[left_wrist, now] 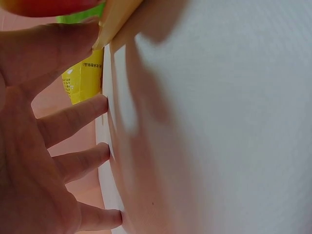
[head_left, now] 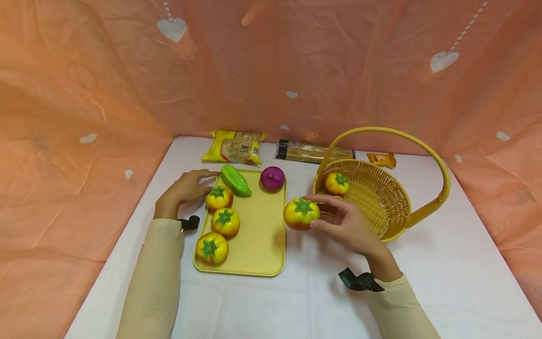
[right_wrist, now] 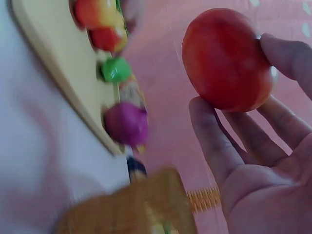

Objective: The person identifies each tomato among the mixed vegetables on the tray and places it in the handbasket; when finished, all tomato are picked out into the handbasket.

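My right hand (head_left: 348, 227) pinches a yellow-and-red tomato (head_left: 301, 214) with a green star-shaped top, held up between the tray and the basket. In the right wrist view, its red underside sits between thumb and fingers. My left hand (head_left: 183, 190) rests at the left edge of the yellow tray (head_left: 258, 235); in the left wrist view the thumb touches the tray rim and the other fingers spread straight onto the table. On the tray lie three tomatoes (head_left: 226, 222) along the left side, a green pepper-like vegetable (head_left: 235, 180) and a purple onion (head_left: 272, 179).
A wicker basket (head_left: 404, 207) with a tall handle stands at right, a tomato (head_left: 336, 184) inside; my hand hides part of it. Along the back lie a yellow noodle-like packet (head_left: 237, 147), a long dark-ended package (head_left: 315, 152) and a small orange packet (head_left: 382, 160).
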The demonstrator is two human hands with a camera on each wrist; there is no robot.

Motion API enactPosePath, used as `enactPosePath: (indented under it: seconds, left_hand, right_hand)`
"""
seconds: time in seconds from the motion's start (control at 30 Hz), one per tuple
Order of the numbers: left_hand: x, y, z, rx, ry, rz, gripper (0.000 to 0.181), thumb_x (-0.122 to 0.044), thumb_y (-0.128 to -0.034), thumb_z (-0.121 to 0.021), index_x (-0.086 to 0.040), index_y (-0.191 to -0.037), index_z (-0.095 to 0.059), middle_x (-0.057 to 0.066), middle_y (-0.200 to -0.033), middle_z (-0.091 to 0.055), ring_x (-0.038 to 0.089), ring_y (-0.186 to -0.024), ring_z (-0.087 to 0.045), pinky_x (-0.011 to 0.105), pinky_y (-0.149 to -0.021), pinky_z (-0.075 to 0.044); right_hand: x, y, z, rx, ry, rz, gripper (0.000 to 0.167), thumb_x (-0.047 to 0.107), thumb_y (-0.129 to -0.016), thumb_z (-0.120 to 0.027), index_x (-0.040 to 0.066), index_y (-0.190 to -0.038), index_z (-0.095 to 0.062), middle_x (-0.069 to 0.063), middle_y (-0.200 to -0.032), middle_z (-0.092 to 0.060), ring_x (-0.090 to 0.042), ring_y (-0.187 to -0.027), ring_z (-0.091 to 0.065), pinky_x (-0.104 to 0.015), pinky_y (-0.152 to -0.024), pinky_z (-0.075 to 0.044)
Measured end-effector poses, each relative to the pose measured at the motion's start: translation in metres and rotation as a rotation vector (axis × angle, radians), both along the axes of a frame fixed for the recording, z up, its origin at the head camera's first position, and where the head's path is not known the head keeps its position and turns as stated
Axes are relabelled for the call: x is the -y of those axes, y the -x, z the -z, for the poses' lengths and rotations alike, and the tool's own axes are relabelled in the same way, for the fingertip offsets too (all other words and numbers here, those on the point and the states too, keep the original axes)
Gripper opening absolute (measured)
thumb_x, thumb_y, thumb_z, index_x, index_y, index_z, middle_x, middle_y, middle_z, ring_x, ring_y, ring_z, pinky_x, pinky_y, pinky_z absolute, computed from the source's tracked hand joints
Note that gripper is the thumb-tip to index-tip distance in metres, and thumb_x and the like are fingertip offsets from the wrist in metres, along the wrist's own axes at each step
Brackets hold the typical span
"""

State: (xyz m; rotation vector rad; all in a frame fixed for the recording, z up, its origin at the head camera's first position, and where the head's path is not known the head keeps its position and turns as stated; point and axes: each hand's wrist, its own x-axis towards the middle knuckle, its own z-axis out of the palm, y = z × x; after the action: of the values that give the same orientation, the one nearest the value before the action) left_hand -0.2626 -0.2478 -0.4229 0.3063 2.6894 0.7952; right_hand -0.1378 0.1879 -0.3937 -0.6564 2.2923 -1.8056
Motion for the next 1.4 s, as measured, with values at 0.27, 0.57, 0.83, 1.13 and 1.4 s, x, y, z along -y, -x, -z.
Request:
enactPosePath:
  seconds: [0.27,0.57,0.83,1.13,1.4]
  left_hand:
    - [0.002,-0.002,0.002,0.013,-0.006,-0.014,0.058,-0.017,-0.1066,-0.063,-0.016,-0.163,-0.054,0.023,-0.172,-0.043,0.055,-0.161,-0.028,0.077,-0.129,-0.021]
    - [0.003,-0.001,0.002,0.019,-0.007,-0.013,0.057,-0.018,-0.1071,-0.064,-0.016,-0.163,-0.054,0.023,-0.172,-0.043,0.055,-0.161,-0.028,0.078,-0.128,-0.020]
    - [0.001,0.000,0.001,0.022,0.000,-0.019,0.057,-0.019,-0.1067,-0.064,-0.017,-0.163,-0.054,0.022,-0.172,-0.044,0.055,-0.161,-0.029,0.078,-0.128,-0.021]
    - [0.001,0.000,0.000,0.013,-0.010,-0.018,0.057,-0.018,-0.1068,-0.064,-0.016,-0.163,-0.054,0.023,-0.172,-0.043,0.055,-0.161,-0.028,0.078,-0.128,-0.021]
    - [0.000,-0.001,0.000,0.020,-0.013,-0.027,0.057,-0.018,-0.1064,-0.064,-0.017,-0.163,-0.055,0.022,-0.172,-0.044,0.055,-0.161,-0.028,0.079,-0.128,-0.020]
  right_hand:
    - [-0.055,-0.016,-0.006,-0.051,-0.046,0.123,0.047,-0.005,-0.099,-0.075,-0.002,-0.145,-0.066,0.004,-0.143,-0.071,-0.009,-0.122,-0.074,-0.022,-0.100,-0.061]
    - [-0.095,-0.025,-0.007,-0.058,-0.039,0.214,0.049,-0.011,-0.099,-0.072,-0.006,-0.147,-0.063,0.008,-0.141,-0.072,-0.004,-0.126,-0.071,-0.018,-0.097,-0.061]
    - [-0.099,-0.017,-0.006,-0.028,-0.317,0.210,0.045,0.009,-0.100,-0.080,0.004,-0.144,-0.070,-0.006,-0.141,-0.073,-0.007,-0.116,-0.076,-0.015,-0.092,-0.060]
    - [-0.073,0.009,0.000,0.008,-0.453,0.196,0.046,0.017,-0.099,-0.083,0.006,-0.142,-0.072,-0.024,-0.143,-0.069,-0.042,-0.122,-0.075,-0.029,-0.097,-0.064]
    - [-0.061,0.021,0.004,0.046,-0.491,0.231,0.046,0.021,-0.100,-0.082,0.006,-0.142,-0.071,-0.025,-0.146,-0.067,-0.045,-0.127,-0.072,-0.051,-0.104,-0.062]
